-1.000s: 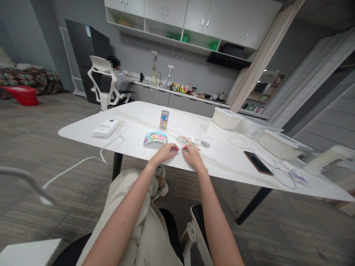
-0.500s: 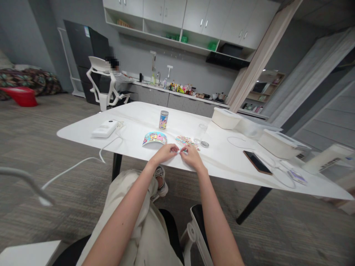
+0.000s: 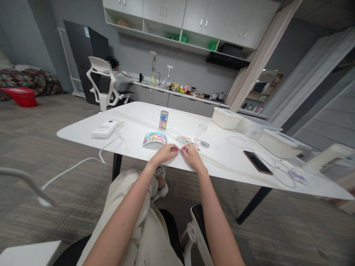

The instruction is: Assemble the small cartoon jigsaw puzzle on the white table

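In the head view, the right hand point(image 3: 192, 155) has come closer to the left hand point(image 3: 167, 152), so this looks like careful work; both hands' fingers seem to pinch a tiny piece point(image 3: 179, 151), just this side of the colourful pile of pieces point(image 3: 183, 139)

The surface point(image 3: 222, 162) is finished in white. The curved card point(image 3: 154, 136) is printed with yellow and pink cartoon figures on blue. The can point(image 3: 163, 122) is patterned in blue, pink and yellow. The loose pieces point(image 3: 183, 140) are multicoloured. The tub point(image 3: 27, 97) is coloured red.
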Demonstrator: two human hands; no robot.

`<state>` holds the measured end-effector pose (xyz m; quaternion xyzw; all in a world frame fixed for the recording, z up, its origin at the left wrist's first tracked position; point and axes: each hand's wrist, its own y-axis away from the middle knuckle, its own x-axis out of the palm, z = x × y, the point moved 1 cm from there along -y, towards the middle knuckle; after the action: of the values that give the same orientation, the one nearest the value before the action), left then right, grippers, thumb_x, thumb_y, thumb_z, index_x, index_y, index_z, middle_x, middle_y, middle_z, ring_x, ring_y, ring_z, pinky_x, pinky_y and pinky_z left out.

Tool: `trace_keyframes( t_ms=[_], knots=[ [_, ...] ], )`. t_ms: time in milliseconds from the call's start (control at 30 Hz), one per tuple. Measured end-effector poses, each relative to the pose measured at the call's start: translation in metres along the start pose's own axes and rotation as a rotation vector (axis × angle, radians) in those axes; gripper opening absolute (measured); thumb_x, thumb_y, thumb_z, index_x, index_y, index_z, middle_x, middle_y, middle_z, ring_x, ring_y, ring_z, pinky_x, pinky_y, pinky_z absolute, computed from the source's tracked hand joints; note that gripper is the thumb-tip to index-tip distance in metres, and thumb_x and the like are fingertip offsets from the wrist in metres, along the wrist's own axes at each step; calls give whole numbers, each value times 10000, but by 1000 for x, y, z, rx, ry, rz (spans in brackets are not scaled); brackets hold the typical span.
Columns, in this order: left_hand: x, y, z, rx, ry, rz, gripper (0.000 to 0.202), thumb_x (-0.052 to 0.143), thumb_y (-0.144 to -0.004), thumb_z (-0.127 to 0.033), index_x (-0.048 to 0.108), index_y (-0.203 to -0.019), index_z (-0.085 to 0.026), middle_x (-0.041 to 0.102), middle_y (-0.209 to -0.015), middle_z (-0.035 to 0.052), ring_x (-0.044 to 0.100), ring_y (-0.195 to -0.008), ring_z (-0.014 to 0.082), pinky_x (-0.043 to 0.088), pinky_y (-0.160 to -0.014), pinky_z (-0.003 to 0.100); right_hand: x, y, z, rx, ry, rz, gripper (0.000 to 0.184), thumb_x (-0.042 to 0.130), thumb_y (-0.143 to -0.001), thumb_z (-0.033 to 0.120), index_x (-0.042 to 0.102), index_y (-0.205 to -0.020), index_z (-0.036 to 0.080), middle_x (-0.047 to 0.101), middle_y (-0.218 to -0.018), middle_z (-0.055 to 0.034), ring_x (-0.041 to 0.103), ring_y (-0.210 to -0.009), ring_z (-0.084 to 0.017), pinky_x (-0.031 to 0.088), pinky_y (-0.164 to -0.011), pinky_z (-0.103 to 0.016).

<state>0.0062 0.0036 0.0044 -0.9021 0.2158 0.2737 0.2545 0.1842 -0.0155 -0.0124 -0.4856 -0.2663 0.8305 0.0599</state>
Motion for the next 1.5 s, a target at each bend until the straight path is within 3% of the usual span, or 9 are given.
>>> trace_keyframes(
  t_ms=[467,600,667,767,833,1000,1167,1367,1500],
  knots=[
    [0,-1,4,22,-8,-31,202,620,-721,-173,659,-920,-164,675,-921,50,616,-852,178,497,-806,295,-2,2,4,-22,-4,-8,85,554,-848,205,638,-837,197,572,-907,-60,542,-957,-218,418,-920,-365],
    [1,-2,7,22,-10,-37,219,631,-710,-181,662,-926,-172,646,-881,36,605,-840,175,503,-806,301,-3,3,4,-10,18,-66,129,521,-853,203,646,-886,191,579,-947,-83,541,-993,-236,417,-941,-387],
    [1,-3,7,18,-6,-31,220,629,-707,-179,661,-924,-171,644,-881,35,602,-833,174,504,-800,303,-5,3,2,46,61,-162,170,505,-849,200,651,-934,177,582,-997,-111,540,-1019,-255,416,-947,-406],
    [1,-3,7,18,-3,-20,203,609,-718,-165,656,-915,-167,660,-921,44,602,-831,171,500,-797,303,-8,5,-6,273,152,-370,270,490,-841,220,647,-1046,140,553,-1171,-192,504,-1133,-316,398,-965,-469],
    [1,-3,6,19,-16,-20,179,594,-737,-165,656,-904,-165,670,-940,51,604,-839,173,495,-801,302,-6,6,-11,419,178,-418,354,498,-845,265,623,-1139,110,505,-1273,-246,451,-1228,-361,367,-992,-514],
    [2,-3,6,2,-46,-20,172,583,-766,-195,666,-914,-165,686,-955,53,620,-859,177,496,-798,288,4,5,-17,535,174,-190,528,528,-859,438,570,-1258,95,494,-1332,-281,390,-1307,-420,255,-1043,-623],
    [2,-5,7,22,-49,7,203,601,-778,-232,701,-941,-165,708,-1026,73,643,-902,193,495,-848,300,4,4,-15,451,173,-131,340,483,-904,321,627,-1154,142,536,-1344,-233,435,-1288,-387,246,-1048,-645],
    [3,-6,8,54,4,83,258,591,-800,-265,713,-999,-156,717,-1107,86,655,-1001,209,485,-902,291,-1,-2,-18,395,88,-106,236,477,-893,202,666,-1030,165,682,-1116,-141,616,-1072,-270,422,-964,-418],
    [5,-6,11,73,7,109,279,576,-810,-272,705,-1022,-144,700,-1157,97,632,-1075,211,468,-951,297,0,-4,-22,381,31,-127,194,523,-855,182,687,-957,170,706,-1052,-93,637,-997,-216,440,-921,-324]
  ],
)
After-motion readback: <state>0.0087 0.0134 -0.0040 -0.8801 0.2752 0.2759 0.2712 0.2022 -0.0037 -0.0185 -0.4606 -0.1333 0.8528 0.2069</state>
